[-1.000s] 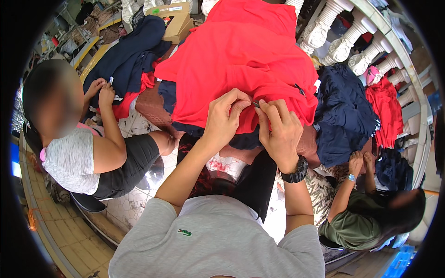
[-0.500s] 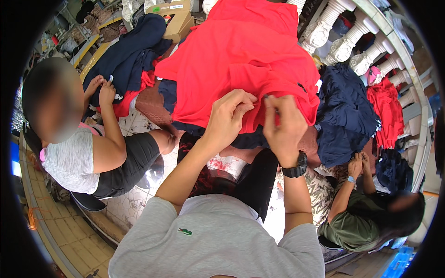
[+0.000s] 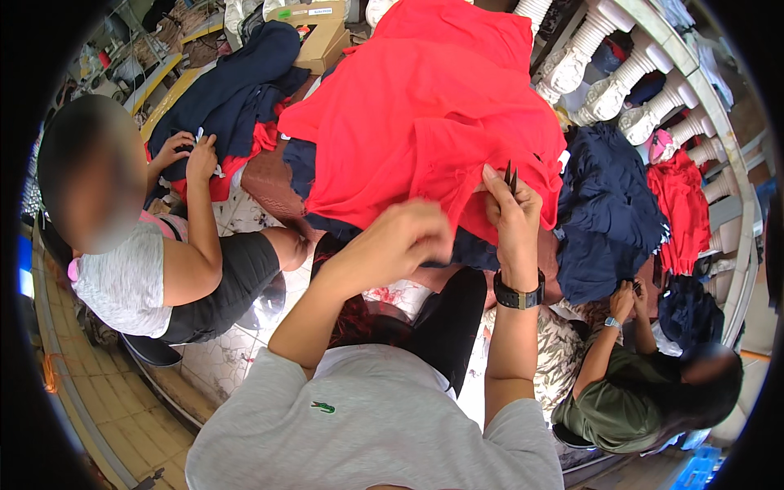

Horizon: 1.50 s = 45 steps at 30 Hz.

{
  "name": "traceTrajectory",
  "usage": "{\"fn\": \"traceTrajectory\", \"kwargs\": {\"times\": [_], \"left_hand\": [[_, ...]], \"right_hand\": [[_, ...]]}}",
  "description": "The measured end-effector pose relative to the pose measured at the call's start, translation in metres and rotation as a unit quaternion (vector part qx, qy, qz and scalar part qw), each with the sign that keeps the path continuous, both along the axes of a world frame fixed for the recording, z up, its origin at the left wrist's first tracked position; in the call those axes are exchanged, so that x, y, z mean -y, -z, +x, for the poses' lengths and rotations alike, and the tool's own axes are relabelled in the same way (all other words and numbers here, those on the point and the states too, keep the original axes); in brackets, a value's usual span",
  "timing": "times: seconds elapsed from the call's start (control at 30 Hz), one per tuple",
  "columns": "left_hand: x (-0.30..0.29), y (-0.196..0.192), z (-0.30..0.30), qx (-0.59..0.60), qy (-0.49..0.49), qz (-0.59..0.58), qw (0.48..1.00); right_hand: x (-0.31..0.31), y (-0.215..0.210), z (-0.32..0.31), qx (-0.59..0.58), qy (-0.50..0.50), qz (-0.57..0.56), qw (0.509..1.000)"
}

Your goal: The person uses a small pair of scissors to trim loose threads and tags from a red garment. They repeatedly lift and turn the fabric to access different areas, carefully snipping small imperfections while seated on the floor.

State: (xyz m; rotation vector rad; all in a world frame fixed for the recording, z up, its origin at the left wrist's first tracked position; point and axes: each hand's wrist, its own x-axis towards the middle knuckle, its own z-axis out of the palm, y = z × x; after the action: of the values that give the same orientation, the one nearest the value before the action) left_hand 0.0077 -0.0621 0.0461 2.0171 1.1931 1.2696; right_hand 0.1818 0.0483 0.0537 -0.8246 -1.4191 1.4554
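Observation:
A red garment [image 3: 416,106], apparently a shirt, lies spread over a pile in front of me. My right hand [image 3: 516,214] is closed at its front right part, with a black watch on the wrist. Two dark pointed blades of a pair of thread snips [image 3: 511,176] stick up out of its fingers, slightly apart. Its thumb and forefinger meet at the red cloth; whether they also pinch it I cannot tell. My left hand [image 3: 408,241] hovers at the garment's near edge, its fingers curled and smeared by motion.
Navy garments [image 3: 608,204] are heaped to the right, with a red garment [image 3: 679,204] beyond. At left a co-worker handles navy cloth [image 3: 224,98]; another co-worker sits at lower right. A cardboard box [image 3: 322,41] stands at the back. White balusters [image 3: 600,86] line the right.
My left hand has drawn back from the cloth toward me. My right hand has turned upright, and the snips' blades now show. The left co-worker's hands have shifted slightly.

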Motion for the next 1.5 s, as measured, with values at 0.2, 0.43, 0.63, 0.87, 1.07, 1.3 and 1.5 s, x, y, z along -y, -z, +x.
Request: {"fn": "traceTrajectory", "kwargs": {"times": [0.2, 0.43, 0.63, 0.87, 1.07, 1.3, 1.5], "left_hand": [[-0.003, -0.012, 0.016, 0.128, -0.182, -0.036, 0.974], [-0.024, 0.014, 0.018, 0.257, -0.155, -0.013, 0.954], [-0.021, 0.006, 0.022, 0.215, -0.199, 0.057, 0.955], [-0.039, 0.017, 0.016, 0.358, -0.103, -0.029, 0.928], [-0.026, 0.021, 0.011, 0.45, 0.0, 0.029, 0.892], [-0.025, 0.014, 0.02, 0.105, -0.236, 0.201, 0.945], [-0.035, 0.018, 0.026, 0.194, -0.187, 0.114, 0.956]], "right_hand": [[0.011, 0.003, -0.006, -0.026, -0.027, -0.014, 0.999], [0.018, 0.013, -0.007, -0.047, -0.002, 0.011, 0.999], [0.017, 0.017, -0.002, -0.023, -0.013, 0.058, 0.998], [0.032, 0.016, -0.017, 0.015, 0.054, 0.182, 0.982], [0.032, 0.013, -0.016, -0.029, 0.041, 0.108, 0.993], [0.04, 0.01, -0.021, -0.013, 0.037, 0.135, 0.99], [0.038, 0.015, -0.021, -0.002, 0.07, 0.159, 0.985]]}}
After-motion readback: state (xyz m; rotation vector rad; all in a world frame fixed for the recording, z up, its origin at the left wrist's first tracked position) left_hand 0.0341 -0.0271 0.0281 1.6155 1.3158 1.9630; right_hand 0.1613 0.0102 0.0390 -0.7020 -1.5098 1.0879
